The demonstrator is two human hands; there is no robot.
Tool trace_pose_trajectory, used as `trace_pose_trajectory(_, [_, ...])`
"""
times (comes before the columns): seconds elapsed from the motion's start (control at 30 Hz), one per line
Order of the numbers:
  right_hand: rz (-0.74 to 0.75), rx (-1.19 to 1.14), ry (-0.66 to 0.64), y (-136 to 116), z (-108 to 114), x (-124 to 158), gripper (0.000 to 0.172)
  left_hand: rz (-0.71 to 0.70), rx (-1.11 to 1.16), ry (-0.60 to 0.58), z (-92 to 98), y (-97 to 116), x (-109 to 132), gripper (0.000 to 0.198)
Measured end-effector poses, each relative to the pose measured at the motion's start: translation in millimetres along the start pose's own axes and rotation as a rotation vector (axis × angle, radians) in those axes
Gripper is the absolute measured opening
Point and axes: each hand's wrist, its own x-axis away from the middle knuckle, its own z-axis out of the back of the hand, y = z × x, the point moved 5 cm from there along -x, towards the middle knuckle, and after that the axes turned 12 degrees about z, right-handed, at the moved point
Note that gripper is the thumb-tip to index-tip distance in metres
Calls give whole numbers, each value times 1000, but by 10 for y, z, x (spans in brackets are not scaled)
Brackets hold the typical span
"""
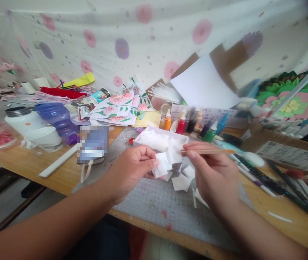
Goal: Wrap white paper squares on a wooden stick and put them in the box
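Note:
Pinched between thumb and fingers of my left hand (133,168) is a small white paper square (163,164). My right hand (217,180) grips a thin, flat wooden stick (220,151), its tip pointing left. At that tip is another small white piece (174,156), close above the square; whether it sticks to the stick I cannot tell. Just behind both hands stands a white box (179,138) holding soft white material. Several loose white paper pieces (181,183) lie below the hands on the grey cutting mat (151,198).
Paint bottles (181,124) stand behind the box. A blurred-out phone (93,144) is left of my left hand, with a white cup (44,138) and a purple container (55,117) beyond. Pens and brushes (256,177) lie at right, before a cardboard box (281,148).

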Motion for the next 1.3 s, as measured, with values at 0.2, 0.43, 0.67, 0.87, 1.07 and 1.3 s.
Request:
trace_pose_trajectory(0.2, [-86, 394, -39, 240, 133, -111, 4, 5, 37, -5, 31, -4, -31, 12])
trace_pose_trajectory(0.43, [-125, 101, -27, 283, 95, -95, 8, 13, 46, -2, 32, -3, -38, 10])
trace_pose_trajectory(0.67, [-455, -330, -144, 276, -160, 119, 7, -11, 29, -70, 18, -16, -39, 9])
trace_pose_trajectory(0.87, [-289, -206, -40, 276, -28, 20, 12, -14, -26, -34, 54, -12, -58, 13])
trace_pose_trajectory(1.07, [-255, -204, -23, 240, -12, -20, 9, -56, -70, 2, 81, 23, -21, 13])
trace_pose_trajectory(1.3, [-162, -219, -60, 128, -37, -46, 11, -143, -83, 20, 88, 76, 5, 6])
